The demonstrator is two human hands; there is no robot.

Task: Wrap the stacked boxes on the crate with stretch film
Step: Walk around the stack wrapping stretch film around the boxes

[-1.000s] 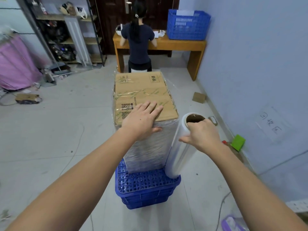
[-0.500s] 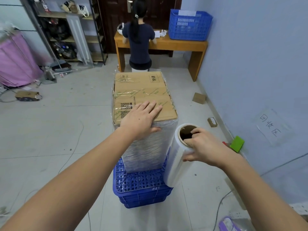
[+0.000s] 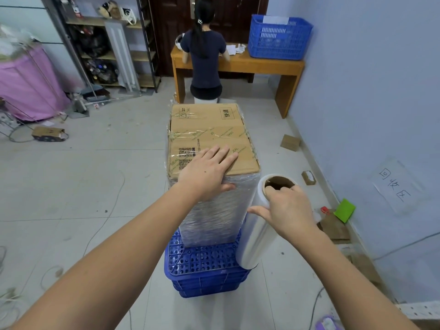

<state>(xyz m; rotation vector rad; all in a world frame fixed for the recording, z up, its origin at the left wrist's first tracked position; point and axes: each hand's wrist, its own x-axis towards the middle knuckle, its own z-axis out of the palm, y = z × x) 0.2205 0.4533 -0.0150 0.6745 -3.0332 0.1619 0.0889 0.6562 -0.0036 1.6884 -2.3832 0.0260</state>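
Observation:
Stacked cardboard boxes stand on an upturned blue crate in the middle of the floor, and their sides are covered in clear stretch film. My left hand lies flat on the near edge of the top box, thumb over the front face. At the stack's right front corner, my right hand grips the top of an upright stretch film roll, with fingers hooked into its cardboard core. The roll's lower end hangs beside the crate's right corner.
A person sits with their back to me at a wooden desk behind the stack, with a blue basket on it. The wall runs close on the right, with cardboard scraps along it. Shelves and a pink cover stand at left.
The roll has dropped lower beside the stack's right corner, and my right hand's fingers have gone into its core. My left hand has stayed flat on the top box.

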